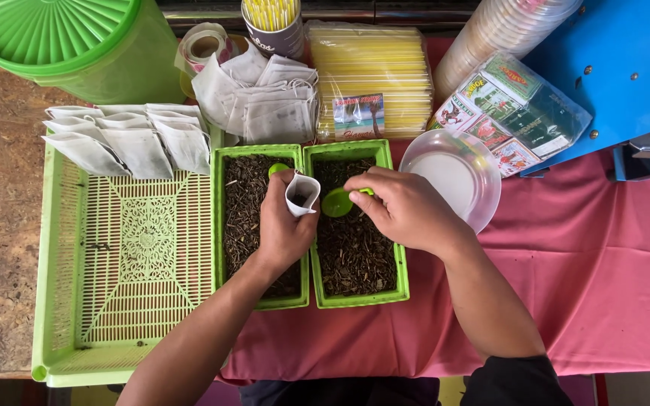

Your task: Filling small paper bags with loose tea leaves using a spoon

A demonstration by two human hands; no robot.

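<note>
1. Nearest, the left hand holds a small white filter bag open in a pinching grip, over the seam between two green boxes of dried leaves.
2. Just beside it, the right hand has its grip closed on a green scoop, bowl nearly touching the bag's mouth.
3. To do this well, I judge, keep the mouth wide and upright and tip slowly, so spills fall back into the boxes.
4. Farther off, filled bags lie along the top of the green tray on the surface.
</note>
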